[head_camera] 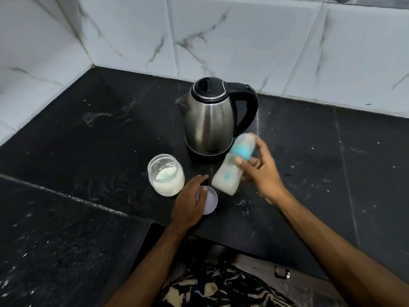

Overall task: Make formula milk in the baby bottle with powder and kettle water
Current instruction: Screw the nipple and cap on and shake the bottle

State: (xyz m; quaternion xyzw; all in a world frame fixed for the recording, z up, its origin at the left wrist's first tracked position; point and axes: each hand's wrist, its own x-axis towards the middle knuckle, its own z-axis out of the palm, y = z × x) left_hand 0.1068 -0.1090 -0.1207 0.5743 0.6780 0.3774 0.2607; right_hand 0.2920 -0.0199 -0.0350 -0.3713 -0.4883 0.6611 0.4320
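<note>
Baby bottle [230, 168], blurred and tilted with its teal collar up toward one o'clock, is gripped by the right hand [262, 171] above the black worktop [88, 140]. Steel kettle [209, 117] stands at eleven o'clock of it. Left hand [191, 203] rests with relaxed fingers on a round lid [210, 201], beside the open powder jar [166, 175].

A black stone counter [88, 151] bears a kettle [208, 120], powder jar [166, 175] and lid [210, 200]

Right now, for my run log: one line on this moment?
right hand: holds tilted bottle | left hand: on lid | jar: open
</note>
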